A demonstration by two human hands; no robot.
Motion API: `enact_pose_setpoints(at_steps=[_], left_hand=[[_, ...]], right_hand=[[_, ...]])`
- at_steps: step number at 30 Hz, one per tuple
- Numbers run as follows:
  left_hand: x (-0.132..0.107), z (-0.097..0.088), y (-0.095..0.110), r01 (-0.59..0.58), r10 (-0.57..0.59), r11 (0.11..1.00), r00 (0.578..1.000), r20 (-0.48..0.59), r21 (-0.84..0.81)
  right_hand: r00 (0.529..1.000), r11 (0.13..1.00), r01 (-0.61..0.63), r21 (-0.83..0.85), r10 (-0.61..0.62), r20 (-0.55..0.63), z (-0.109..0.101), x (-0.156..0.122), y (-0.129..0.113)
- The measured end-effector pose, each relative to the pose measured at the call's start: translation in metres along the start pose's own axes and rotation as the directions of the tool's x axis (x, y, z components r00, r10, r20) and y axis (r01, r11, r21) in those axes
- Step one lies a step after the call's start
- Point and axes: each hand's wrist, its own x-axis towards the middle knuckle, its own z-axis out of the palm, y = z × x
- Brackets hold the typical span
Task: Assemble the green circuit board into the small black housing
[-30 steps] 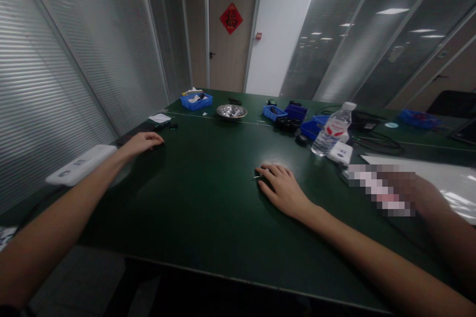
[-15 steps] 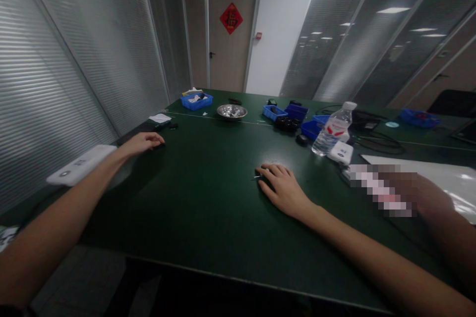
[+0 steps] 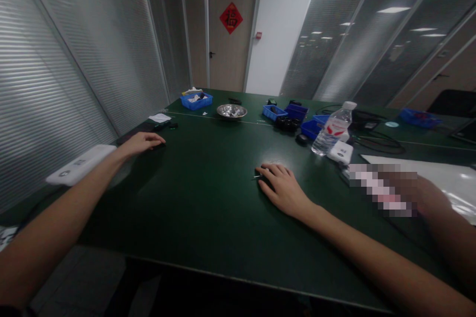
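My left hand [image 3: 140, 142] lies palm down near the left edge of the dark green table [image 3: 208, 208], fingers loosely stretched, fingertips over a small dark object [image 3: 159, 145] that I cannot make out. My right hand [image 3: 283, 187] rests flat in the middle of the table with fingers apart, over a dark patch; a thin metal pin [image 3: 256, 177] sticks out by its fingertips. Nothing is gripped by either hand.
A white device [image 3: 80, 164] sits by my left forearm. Farther back stand blue bins [image 3: 196, 101], a metal bowl [image 3: 231, 111], a water bottle [image 3: 331, 130], a white box [image 3: 340, 152], cables and a white sheet [image 3: 439, 178]. Another person's arm [image 3: 442, 218] lies at the right.
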Motion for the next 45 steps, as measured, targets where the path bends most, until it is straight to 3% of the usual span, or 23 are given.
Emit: enact_pose_setpoints(at_steps=[11, 21, 33, 40, 45], left_hand=[[0.008, -0.003, -0.009, -0.08, 0.079, 0.991, 0.997, 0.016, 0.105], [0.012, -0.003, -0.02, 0.07, -0.073, 0.99, 0.997, -0.017, -0.125], [0.024, -0.001, -0.022, 0.154, -0.163, 0.973, 0.986, -0.041, -0.169], [0.012, 0.0, -0.013, 0.141, -0.154, 0.971, 0.986, -0.059, -0.192], [-0.003, 0.024, 0.024, 0.125, -0.122, 0.98, 0.992, 0.028, -0.153]], right_hand=[[1.0, 1.0, -0.006, -0.009, 0.006, -0.001, 0.001, 0.0, 0.0], [1.0, 1.0, -0.007, 0.004, 0.007, 0.011, -0.005, 0.001, -0.003], [1.0, 1.0, -0.002, 0.003, 0.002, 0.0, -0.002, 0.0, -0.002], [1.0, 0.999, -0.02, 0.036, 0.02, -0.009, -0.005, 0.0, -0.003], [0.999, 0.993, -0.021, 0.115, 0.024, -0.023, -0.01, 0.001, -0.005]])
